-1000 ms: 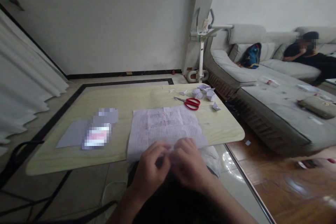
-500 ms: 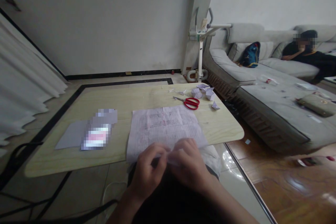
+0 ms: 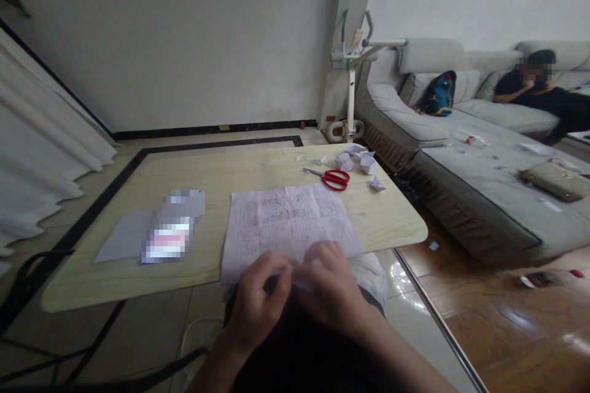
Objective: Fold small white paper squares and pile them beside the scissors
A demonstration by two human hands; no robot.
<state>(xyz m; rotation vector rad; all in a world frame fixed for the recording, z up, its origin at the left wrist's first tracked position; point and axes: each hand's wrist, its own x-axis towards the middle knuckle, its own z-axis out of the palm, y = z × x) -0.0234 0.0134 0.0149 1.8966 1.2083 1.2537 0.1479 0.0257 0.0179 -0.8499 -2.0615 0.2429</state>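
Holds left hand (image 3: pixel 263 293) and right hand (image 3: pixel 330 287) curled, with fingertips close together, at near edge of lined sheet (image 3: pixel 276 224) spread ahead on surface (image 3: pixel 391 224), equally near both; cannot tell grip for blur.

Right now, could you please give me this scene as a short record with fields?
Left hand: left hand, fingers bent, at the marked paper sheet's near edge
Right hand: right hand, fingers bent, close beside the left
Held: blurred and hidden by fingers; cannot tell exactly
Tool: red-handled scissors, lying beyond the sheet
Folded pieces: folded paper pieces, at the far right of the table
Left side: plain white paper, beside a pixelated patch
Background: grey sofa, backpack, seated person
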